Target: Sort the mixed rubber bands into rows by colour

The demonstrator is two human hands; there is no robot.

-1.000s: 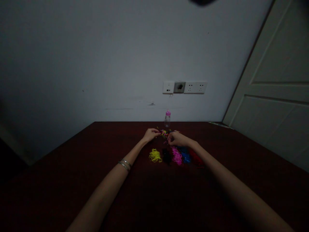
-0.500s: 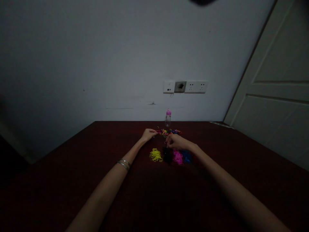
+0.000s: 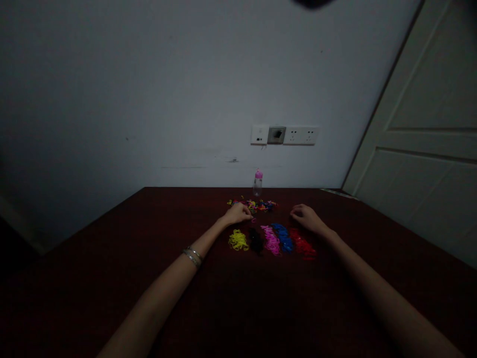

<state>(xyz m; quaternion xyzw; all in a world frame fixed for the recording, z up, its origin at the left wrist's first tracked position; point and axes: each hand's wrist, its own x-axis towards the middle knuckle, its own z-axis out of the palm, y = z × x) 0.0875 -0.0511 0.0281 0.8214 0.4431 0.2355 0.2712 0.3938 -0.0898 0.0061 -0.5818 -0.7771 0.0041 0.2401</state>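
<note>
at left, the left hand (image 3: 238,214) is bunched narrow, fingertips just beside a loose pink band (image 3: 254,220); whether it grips anything i cannot tell. nearer, 5 single-colour piles of small rubbery loops begin with a tangled yellow pile (image 3: 238,239). a scattered multicoloured heap (image 3: 253,205) lies farther back. next come a dim black pile (image 3: 256,241) and, far behind, an upright clear bottle with a pink cap (image 3: 258,185), contents indistinct; then a bright pink pile (image 3: 271,241), blue pile (image 3: 283,238) and spread red pile (image 3: 302,244). beyond the red, the right hand (image 3: 305,217) curls inward, its grip unclear.
</note>
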